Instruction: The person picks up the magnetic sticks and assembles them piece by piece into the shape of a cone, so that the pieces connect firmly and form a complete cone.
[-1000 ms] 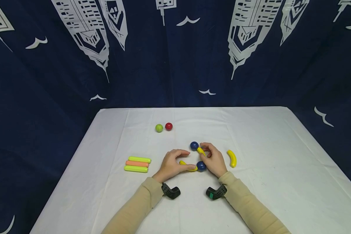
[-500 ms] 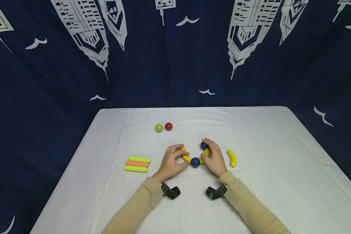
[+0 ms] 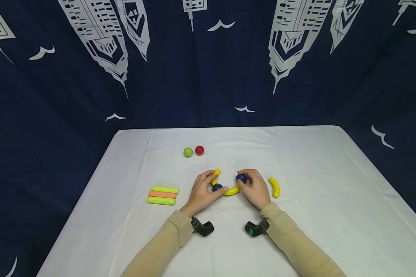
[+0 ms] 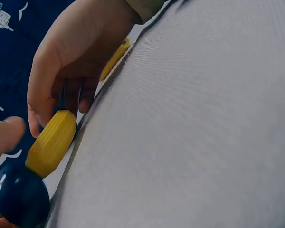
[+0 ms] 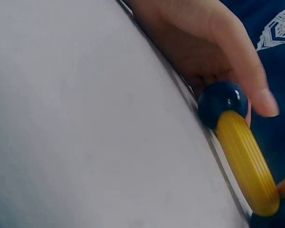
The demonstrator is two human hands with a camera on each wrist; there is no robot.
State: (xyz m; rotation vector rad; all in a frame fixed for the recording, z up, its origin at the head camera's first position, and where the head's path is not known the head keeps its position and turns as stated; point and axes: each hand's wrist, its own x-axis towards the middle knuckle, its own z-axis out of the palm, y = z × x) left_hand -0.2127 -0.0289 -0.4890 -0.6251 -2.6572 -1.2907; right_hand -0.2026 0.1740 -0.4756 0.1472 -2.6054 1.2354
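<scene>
In the head view a chain of two blue balls and two curved yellow sticks lies between the hands. My left hand (image 3: pixel 202 194) has thumb and fingers around the left blue ball (image 3: pixel 217 187); one yellow curved stick (image 3: pixel 214 181) runs up from it beside the fingers. The other yellow curved stick (image 3: pixel 232 191) joins this ball to the right blue ball (image 3: pixel 241 177). My right hand (image 3: pixel 256 190) pinches that right ball between thumb and fingers. In the right wrist view, the same curved stick (image 5: pixel 247 164) spans both balls, its ribbed side showing.
A loose yellow curved stick (image 3: pixel 274 187) lies right of the right hand. Two light green sticks (image 3: pixel 161 201) flank an orange stick (image 3: pixel 162 194) at left. Farther back on the white-covered table (image 3: pixel 315 165) sit a green ball (image 3: pixel 188 152) and a red ball (image 3: pixel 199 150).
The joined chain has turned clockwise between the hands. Its middle blue ball has shifted left into the left hand, while the right hand has come onto the end ball.
</scene>
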